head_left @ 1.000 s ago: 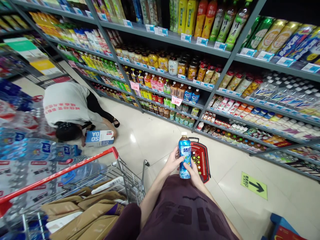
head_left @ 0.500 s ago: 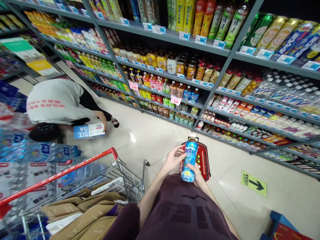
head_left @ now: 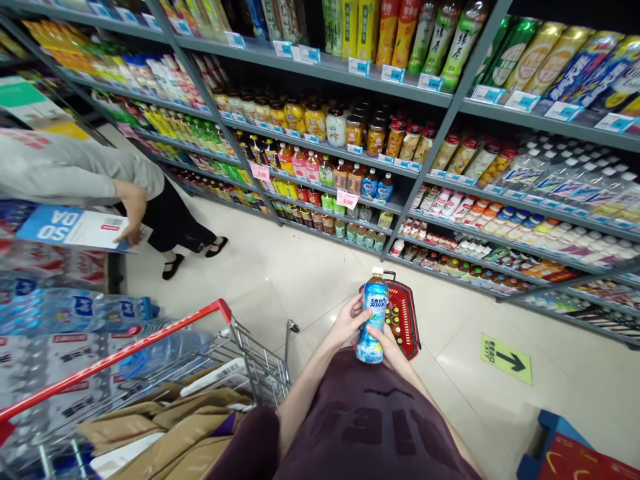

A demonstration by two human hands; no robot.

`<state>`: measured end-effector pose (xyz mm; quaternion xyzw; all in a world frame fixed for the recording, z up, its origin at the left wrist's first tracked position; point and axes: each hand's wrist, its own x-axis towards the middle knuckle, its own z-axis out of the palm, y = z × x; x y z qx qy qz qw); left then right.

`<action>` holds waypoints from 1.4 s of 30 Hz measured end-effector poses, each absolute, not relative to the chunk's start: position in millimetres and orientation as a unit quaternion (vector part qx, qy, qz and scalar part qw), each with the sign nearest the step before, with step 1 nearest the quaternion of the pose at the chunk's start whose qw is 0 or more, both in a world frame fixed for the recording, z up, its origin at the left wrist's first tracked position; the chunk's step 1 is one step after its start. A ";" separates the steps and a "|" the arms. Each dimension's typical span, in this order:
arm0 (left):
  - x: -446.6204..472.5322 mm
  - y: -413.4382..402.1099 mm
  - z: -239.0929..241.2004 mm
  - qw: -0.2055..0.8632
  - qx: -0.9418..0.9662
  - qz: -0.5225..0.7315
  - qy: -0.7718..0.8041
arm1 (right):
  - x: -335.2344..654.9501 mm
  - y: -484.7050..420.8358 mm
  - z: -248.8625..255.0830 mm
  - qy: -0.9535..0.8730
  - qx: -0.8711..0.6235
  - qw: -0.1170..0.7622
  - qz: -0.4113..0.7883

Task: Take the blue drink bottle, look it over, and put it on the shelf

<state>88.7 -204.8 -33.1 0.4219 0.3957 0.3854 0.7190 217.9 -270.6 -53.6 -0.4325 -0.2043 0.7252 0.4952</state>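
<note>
I hold a blue drink bottle with a white cap upright in front of my chest. My left hand grips its left side and my right hand wraps its lower part from the right. Directly behind the bottle, on the floor, sits a red shopping basket holding several bottles. The drink shelves rise just beyond it, packed with bottles and jars.
A red-handled metal shopping cart with flattened cardboard stands at my left. A person in a white shirt stands at the far left carrying a blue-and-white box. Packs of bottled water line the left side. A green exit arrow marks the floor.
The bottle tilted right, then came back upright in both hands. The person at the left rose from a crouch, lifting the blue-and-white box off the floor.
</note>
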 end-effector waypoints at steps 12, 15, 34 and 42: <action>81.4 -205.1 -45.3 0.700 0.458 0.374 0.400 | 214.5 -269.3 -52.7 -0.217 -0.460 0.491 0.708; 80.5 -204.7 -43.7 0.700 0.461 0.371 0.399 | 213.0 -269.6 -52.0 -0.218 -0.459 0.492 0.707; 57.8 -206.6 -32.9 0.649 0.374 0.441 0.494 | 189.2 -255.6 -48.3 -0.360 -0.548 0.467 0.593; 52.8 -199.6 -41.6 0.676 0.371 0.468 0.431 | 193.6 -270.4 -54.9 -0.297 -0.541 0.498 0.609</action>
